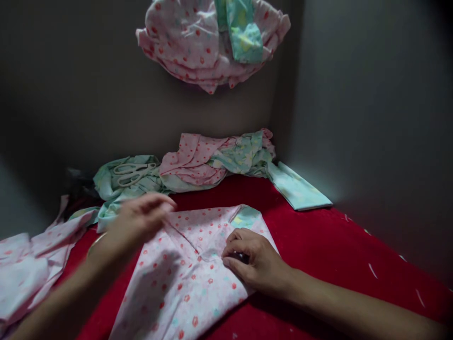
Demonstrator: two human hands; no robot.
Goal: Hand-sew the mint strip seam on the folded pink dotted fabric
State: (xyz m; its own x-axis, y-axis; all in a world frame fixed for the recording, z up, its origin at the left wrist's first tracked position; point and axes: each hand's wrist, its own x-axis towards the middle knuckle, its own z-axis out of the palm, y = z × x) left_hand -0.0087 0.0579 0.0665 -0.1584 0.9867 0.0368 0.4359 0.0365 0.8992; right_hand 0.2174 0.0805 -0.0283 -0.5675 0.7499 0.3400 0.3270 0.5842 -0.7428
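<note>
A pink cloth piece with red dots (184,278) lies spread on the red surface (318,245), one corner folded over to show a mint lining (247,216). My right hand (253,259) rests on the cloth near its fold, fingers curled and pressed down on a small dark thing I cannot make out. My left hand (143,217) hovers over the cloth's upper left edge, blurred by motion, fingers drawn together at the tips.
Cream-handled scissors (132,173) lie on a heap of mint and pink fabric (198,163) at the back. A folded mint piece (299,189) sits back right. More pink fabric (28,264) lies at left, and a bundle (208,42) shows above against the grey wall.
</note>
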